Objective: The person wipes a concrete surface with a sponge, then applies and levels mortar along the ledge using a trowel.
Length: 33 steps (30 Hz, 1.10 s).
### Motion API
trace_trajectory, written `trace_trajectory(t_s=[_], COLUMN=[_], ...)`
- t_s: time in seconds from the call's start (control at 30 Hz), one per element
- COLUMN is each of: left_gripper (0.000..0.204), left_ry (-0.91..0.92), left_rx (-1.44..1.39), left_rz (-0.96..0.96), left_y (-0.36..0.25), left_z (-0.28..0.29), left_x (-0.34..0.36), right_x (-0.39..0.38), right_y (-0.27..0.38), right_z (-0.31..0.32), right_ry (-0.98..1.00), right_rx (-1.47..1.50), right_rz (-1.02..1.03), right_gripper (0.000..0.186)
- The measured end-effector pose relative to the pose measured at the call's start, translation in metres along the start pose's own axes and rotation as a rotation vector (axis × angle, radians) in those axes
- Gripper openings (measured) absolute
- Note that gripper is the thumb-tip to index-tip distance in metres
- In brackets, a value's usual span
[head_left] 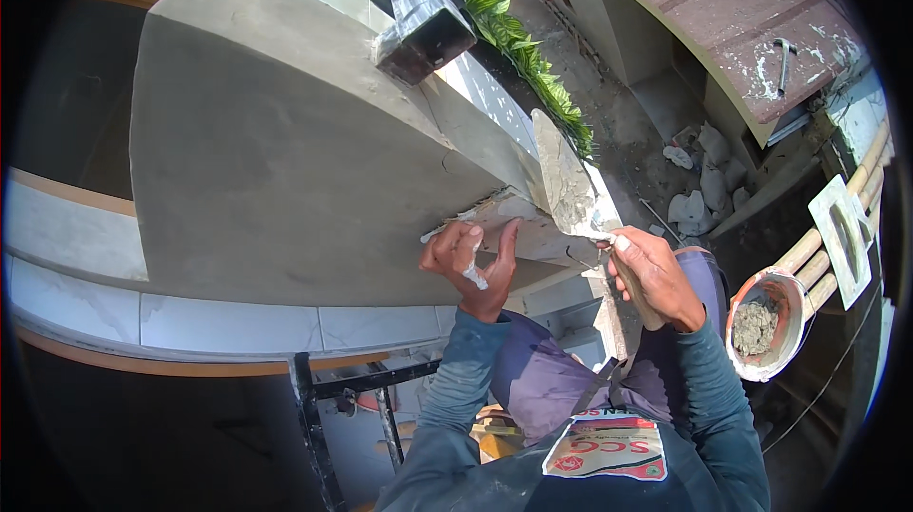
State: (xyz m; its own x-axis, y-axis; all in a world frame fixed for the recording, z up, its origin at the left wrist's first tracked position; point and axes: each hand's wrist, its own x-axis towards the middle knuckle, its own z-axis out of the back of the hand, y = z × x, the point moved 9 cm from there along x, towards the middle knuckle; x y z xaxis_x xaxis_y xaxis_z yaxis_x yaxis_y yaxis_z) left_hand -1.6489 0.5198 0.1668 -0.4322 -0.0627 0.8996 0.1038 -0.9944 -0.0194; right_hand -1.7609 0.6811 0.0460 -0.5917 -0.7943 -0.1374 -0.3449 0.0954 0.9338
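My right hand (656,274) is closed round the handle of a pointed trowel (563,174). Grey mortar coats its blade, which points up and away from me. To its left, my left hand (480,270) is raised at the lower corner of a grey plastered wall (276,160), its thumb and fingers apart. White paste is smeared on that hand. Just beyond the left fingertips lies a pale board (523,222) with a ragged, mortar-crusted edge; whether the fingers touch it, I cannot tell.
At right, a bucket (766,322) of mortar hangs by bamboo poles (816,270), with a plastering float (842,241) beside it. A hammer (784,65) lies on the brown roof (732,18). Far below are white sacks (699,198). A black metal frame (319,426) stands lower left.
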Motion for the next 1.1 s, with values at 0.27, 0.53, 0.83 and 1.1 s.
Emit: trace_trajectory(t_s=[0.27,0.53,0.83,1.1], left_gripper=[0.072,0.074,0.074,0.078], left_ry=[0.072,0.058,0.066,0.115], left_rx=[-0.056,-0.098,-0.014,-0.068], left_rz=[0.060,0.047,0.010,-0.052], left_y=[0.006,0.002,-0.001,0.002], left_z=[-0.011,-0.010,-0.016,-0.009], left_x=[0.000,0.002,0.000,-0.005], right_x=[-0.003,0.008,0.010,-0.014], right_y=[-0.005,-0.061,-0.037,0.033], right_z=[-0.025,0.028,-0.010,0.037], right_ry=[0.273,-0.004,0.193,0.161], right_rx=[0.174,0.429,0.301,0.358], right_rz=[-0.273,-0.518,-0.615,-0.237], right_gripper=[0.040,0.035,0.034,0.038])
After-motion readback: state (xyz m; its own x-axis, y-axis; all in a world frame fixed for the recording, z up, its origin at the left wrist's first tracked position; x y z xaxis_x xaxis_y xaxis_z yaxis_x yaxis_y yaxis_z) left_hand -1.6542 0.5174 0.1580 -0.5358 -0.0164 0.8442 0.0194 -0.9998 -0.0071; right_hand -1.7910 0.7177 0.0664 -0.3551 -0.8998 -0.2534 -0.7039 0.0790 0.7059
